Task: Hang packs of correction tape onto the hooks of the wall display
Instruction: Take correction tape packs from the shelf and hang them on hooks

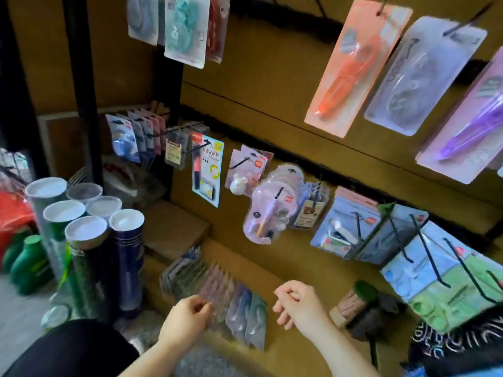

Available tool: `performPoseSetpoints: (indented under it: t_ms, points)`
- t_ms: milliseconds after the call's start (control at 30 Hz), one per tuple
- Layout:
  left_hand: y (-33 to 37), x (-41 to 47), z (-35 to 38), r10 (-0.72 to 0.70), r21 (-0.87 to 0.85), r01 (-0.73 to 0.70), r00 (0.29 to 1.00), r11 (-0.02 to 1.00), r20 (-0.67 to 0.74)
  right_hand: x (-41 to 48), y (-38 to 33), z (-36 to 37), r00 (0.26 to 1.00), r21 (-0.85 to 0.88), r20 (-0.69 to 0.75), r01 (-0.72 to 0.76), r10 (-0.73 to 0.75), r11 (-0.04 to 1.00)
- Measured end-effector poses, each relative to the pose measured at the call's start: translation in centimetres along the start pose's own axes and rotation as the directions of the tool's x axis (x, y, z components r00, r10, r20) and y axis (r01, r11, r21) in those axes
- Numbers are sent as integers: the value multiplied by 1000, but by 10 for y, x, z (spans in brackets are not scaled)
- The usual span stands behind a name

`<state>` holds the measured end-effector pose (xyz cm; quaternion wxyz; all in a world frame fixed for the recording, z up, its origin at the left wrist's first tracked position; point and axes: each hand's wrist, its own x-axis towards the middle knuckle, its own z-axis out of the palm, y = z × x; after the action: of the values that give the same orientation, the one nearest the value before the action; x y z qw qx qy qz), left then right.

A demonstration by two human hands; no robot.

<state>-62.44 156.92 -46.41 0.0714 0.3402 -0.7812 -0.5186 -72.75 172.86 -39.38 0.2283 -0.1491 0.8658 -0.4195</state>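
One row of correction tape packs (245,308) low on wall display (272,91), left hand (187,314) pinching edge of one pack, right hand (296,303) loosely curled, holding nothing, beside row

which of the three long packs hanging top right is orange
The leftmost pack, pink card with an orange pen-shaped item inside; the middle pack is clear grey, the right pack purple.

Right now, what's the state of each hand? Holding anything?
Left hand: pinching a clear pack in the bottom row.
Right hand: fingers loosely curled, holding nothing.
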Motion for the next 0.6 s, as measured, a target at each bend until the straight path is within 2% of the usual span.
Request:
performPoseSetpoints:
  t_ms: [267,400,467,600]
  points:
    - [-48,41,73,-174,-34,178,980,983,95,61,88,40,963,20,31,-267,267,963]
    - [-75,62,99,-273,-109,285,956,952,112,85,137,56,954,-159,44,-286,296,945]
    - [-86,70,107,-303,-84,314,945,946,121,98,155,62,944,-213,31,-316,329,925]
    - [-98,86,116,-308,-25,315,939,949,156,127,175,73,907,-102,-28,-420,420,902]
